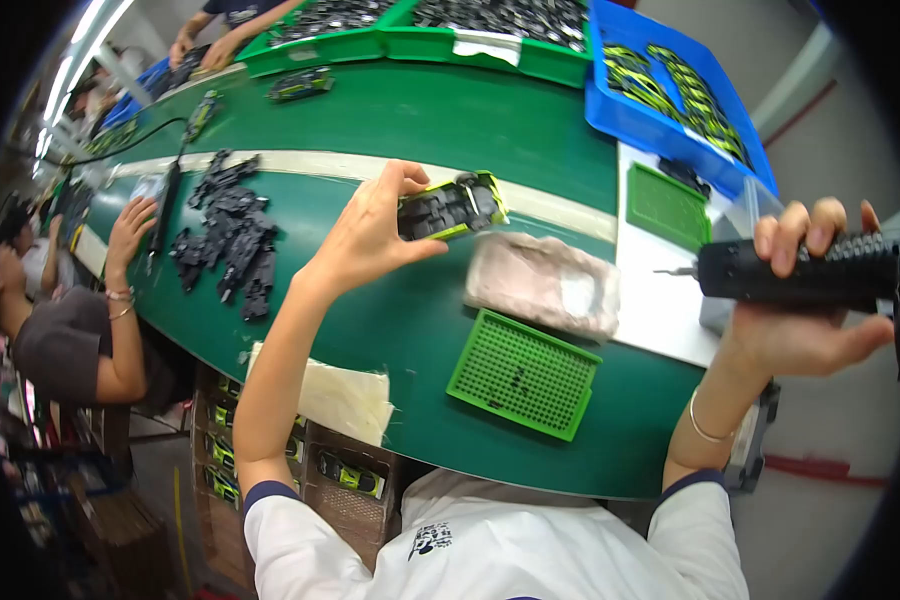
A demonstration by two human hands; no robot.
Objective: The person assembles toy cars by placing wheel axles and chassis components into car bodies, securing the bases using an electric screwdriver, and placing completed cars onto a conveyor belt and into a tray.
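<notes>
My left hand (365, 225) grips a toy car (455, 207) by its end, thumb and fingers on either side. The car is turned over, its black underside and wheels showing, with yellow-green at its edges. At the right, my right hand (785, 310) is wrapped round a black electric screwdriver (800, 272), its thin bit pointing left. Below the car lies a pinkish-white, tape-wrapped holder (505, 280) with a hollow middle. Nearer me, a green perforated tray (560, 395) has a few small dark bits on it. The screwdriver is well apart from the car.
Black plastic parts (235, 235) lie heaped at the left, near a co-worker's hand (130, 232). Green bins (550, 62) and a blue bin (602, 110) of yellow-green car shells line the far side. A divided box (315, 490) holding cars stands below the table edge.
</notes>
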